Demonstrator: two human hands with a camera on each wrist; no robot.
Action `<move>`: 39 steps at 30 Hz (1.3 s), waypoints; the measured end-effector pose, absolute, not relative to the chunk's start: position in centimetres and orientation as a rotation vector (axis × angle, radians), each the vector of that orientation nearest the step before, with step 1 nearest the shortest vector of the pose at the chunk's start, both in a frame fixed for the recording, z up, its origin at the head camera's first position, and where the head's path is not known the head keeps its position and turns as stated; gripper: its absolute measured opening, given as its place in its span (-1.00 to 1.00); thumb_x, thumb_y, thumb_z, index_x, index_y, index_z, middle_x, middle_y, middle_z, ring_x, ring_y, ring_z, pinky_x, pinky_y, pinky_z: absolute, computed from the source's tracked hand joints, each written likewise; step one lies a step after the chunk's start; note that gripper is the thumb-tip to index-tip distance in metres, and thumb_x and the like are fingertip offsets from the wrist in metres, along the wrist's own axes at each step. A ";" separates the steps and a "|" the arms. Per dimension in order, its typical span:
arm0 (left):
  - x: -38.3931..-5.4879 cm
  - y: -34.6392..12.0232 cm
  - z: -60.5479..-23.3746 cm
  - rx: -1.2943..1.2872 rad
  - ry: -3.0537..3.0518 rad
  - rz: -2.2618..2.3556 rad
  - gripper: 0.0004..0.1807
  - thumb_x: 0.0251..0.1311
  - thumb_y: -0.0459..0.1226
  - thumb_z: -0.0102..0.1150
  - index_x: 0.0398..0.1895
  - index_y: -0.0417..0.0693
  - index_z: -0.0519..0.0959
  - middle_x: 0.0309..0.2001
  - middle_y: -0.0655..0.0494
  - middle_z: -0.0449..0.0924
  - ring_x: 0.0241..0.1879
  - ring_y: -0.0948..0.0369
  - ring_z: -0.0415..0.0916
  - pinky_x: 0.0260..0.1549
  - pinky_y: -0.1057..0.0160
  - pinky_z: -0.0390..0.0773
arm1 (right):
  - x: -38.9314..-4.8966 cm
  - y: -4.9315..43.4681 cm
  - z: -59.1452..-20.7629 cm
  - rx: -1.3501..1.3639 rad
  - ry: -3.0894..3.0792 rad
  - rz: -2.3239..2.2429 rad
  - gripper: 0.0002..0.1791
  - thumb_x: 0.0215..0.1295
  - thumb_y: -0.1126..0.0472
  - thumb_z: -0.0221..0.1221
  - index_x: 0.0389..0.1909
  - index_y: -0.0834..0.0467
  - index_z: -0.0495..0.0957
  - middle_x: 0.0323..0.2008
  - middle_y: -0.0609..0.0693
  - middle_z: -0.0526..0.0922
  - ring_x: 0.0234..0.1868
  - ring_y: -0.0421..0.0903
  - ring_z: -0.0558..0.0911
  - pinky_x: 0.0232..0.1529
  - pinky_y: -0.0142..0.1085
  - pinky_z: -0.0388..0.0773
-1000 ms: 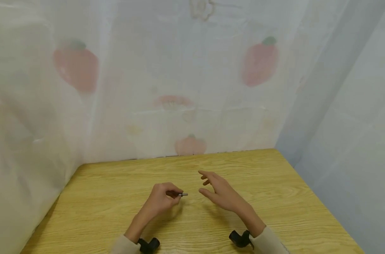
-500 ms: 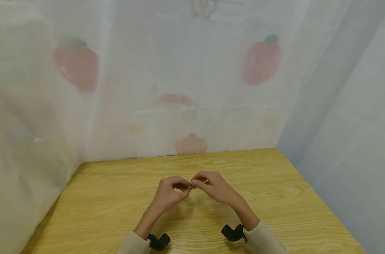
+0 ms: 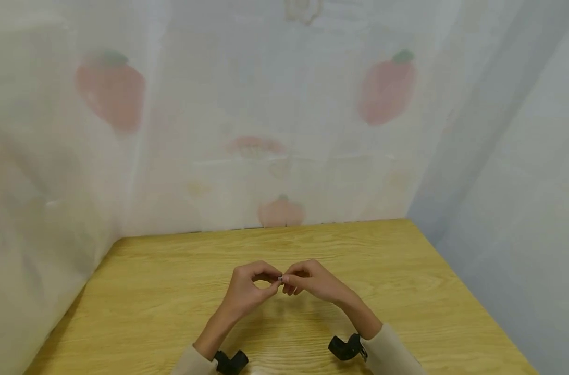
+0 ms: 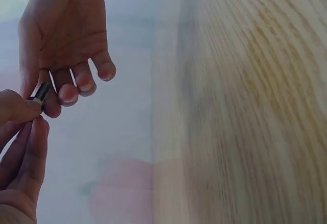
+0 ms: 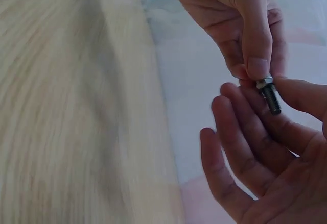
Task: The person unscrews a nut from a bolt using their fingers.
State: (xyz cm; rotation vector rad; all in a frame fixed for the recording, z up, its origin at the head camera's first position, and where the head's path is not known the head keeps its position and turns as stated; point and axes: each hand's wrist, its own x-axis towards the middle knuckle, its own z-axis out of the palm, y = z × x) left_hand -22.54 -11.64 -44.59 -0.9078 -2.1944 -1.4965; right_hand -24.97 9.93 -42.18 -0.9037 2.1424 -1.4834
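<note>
A small dark metal bolt [image 5: 274, 103] bridges my two hands above the table, its threaded end pointing toward the right palm. Around its shank sits a shiny hex nut [image 5: 264, 83]. My left hand [image 3: 245, 289] pinches the bolt at its head end between thumb and fingertips; the head itself is hidden. Thumb and index finger of my right hand [image 3: 319, 284] pinch at the nut from either side, while its other fingers are loosely bent. In the left wrist view the bolt's threads [image 4: 44, 90] show between the right thumb and fingers.
Beneath both hands lies a wood-grain table [image 3: 172, 291]. A pale curtain [image 3: 209, 104] with strawberry prints hangs along its back and left edges, and pale sheeting [image 3: 514, 182] on the right. Black wrist cameras [image 3: 344, 347] sit on both wrists.
The right hand has come in from the right, its spread fingers closing onto the nut. My left hand, still holding the bolt, has shifted slightly right to meet it.
</note>
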 end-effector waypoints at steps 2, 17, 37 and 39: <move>-22.5 -11.7 -44.6 -0.919 -2.202 -1.478 -0.86 0.16 -0.33 0.30 -0.25 0.11 0.68 -0.29 0.22 0.70 -0.33 0.34 0.66 -0.34 0.23 0.72 | -25.0 9.9 -42.4 -0.899 2.090 -1.537 -0.68 0.47 0.04 0.02 -0.10 0.16 0.64 -0.21 0.22 0.69 -0.19 0.24 0.66 -0.08 0.16 0.61; -22.4 -11.5 -43.8 -0.954 -2.172 -1.425 -0.86 0.13 -0.34 0.33 -0.25 0.06 0.72 -0.30 0.17 0.71 -0.37 0.36 0.65 -0.35 0.34 0.70 | -24.6 10.1 -41.5 -0.934 2.288 -1.540 -0.80 0.34 0.10 0.19 -0.11 0.09 0.64 -0.20 0.09 0.70 -0.22 0.03 0.68 -0.21 -0.19 0.69; -20.5 -11.2 -40.6 -0.852 -2.222 -1.455 -0.88 0.05 -0.53 0.31 -0.34 -0.23 0.69 -0.38 -0.07 0.73 -0.44 0.16 0.69 -0.39 0.15 0.72 | -23.8 9.2 -41.5 -0.937 2.227 -1.776 -0.77 0.27 0.34 0.23 -0.06 0.23 0.61 -0.09 0.23 0.66 -0.10 0.17 0.68 -0.13 -0.32 0.69; -20.5 -11.4 -40.6 -0.832 -2.228 -1.445 -0.87 0.04 -0.53 0.31 -0.35 -0.21 0.70 -0.39 -0.06 0.73 -0.45 0.17 0.69 -0.40 0.17 0.72 | -23.9 9.2 -41.7 -0.929 2.217 -1.800 -0.77 0.28 0.27 0.24 -0.06 0.20 0.63 -0.09 0.20 0.67 -0.09 0.13 0.68 -0.11 -0.30 0.68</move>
